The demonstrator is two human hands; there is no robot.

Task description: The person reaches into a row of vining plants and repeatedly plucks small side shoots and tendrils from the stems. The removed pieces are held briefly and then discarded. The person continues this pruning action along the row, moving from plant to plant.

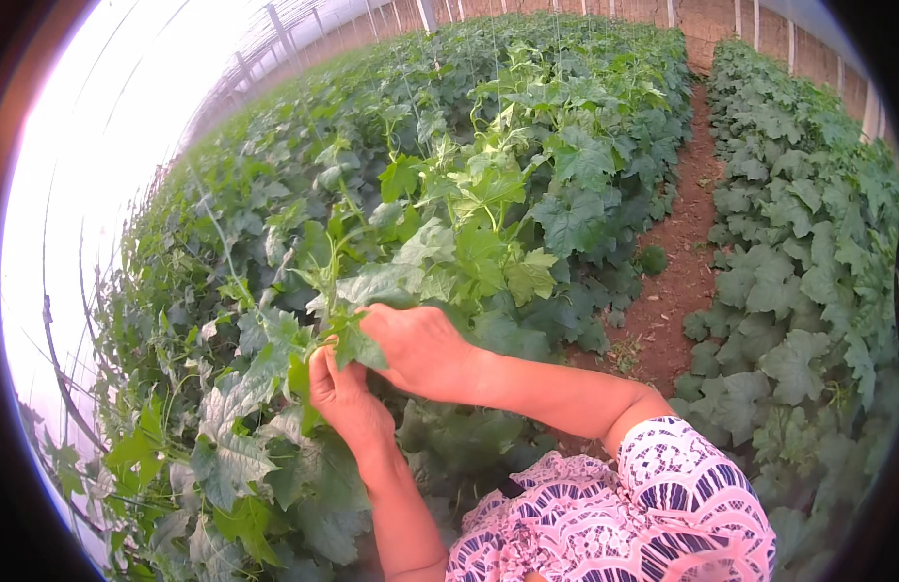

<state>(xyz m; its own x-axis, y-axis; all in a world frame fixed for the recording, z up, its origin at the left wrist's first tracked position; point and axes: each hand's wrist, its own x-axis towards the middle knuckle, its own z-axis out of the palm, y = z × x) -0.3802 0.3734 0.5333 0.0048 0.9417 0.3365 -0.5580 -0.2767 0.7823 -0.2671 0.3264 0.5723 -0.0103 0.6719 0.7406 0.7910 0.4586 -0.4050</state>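
Observation:
My left hand [350,396] pinches a thin green stem [324,342] of a climbing vine between thumb and forefinger. Just above and to the right, my right hand [420,349] is curled in around the same leafy shoot. A lobed green leaf [358,343] lies over the gap between the hands and hides the right fingertips. Upright growing tips [332,269] rise directly beyond the fingers. Below my left hand, broad vine leaves [235,465] hang, some with a pale, greyish surface.
Dense rows of vines [580,160] fill the greenhouse. Thin support strings [220,233] run up from the plants. A bare soil path [678,291] separates them from another row [784,276] at right. Translucent plastic sheeting [78,189] forms the left side; an earthen wall [700,36] stands at the back.

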